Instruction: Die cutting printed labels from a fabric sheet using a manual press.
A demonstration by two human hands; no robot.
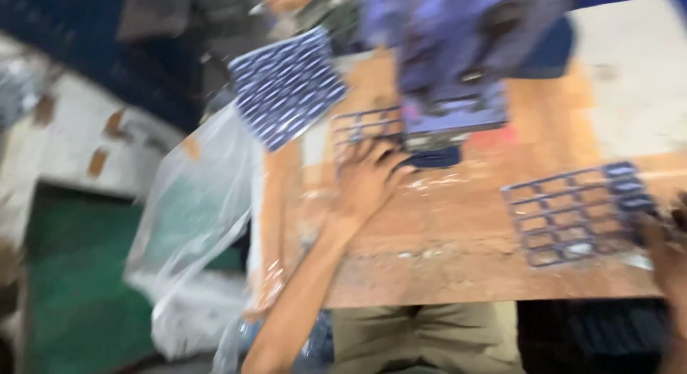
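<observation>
Left hand (368, 181) fingers seemingly on grid frame (361, 127); right hand (665, 249) touches another grid (572, 213).

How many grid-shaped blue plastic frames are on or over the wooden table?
3, though blur may hide more. One grid frame lies at the right hand; one grid frame at the left hand under the purple machine; one filled frame sits tilted at the table's far-left corner.

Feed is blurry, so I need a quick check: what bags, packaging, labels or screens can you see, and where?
Clear plastic bag: hangs off the table's left edge, crumpled, see-through with a whitish sheen.
Labels, signs, screens: none can be made out in this blurred view.
</observation>
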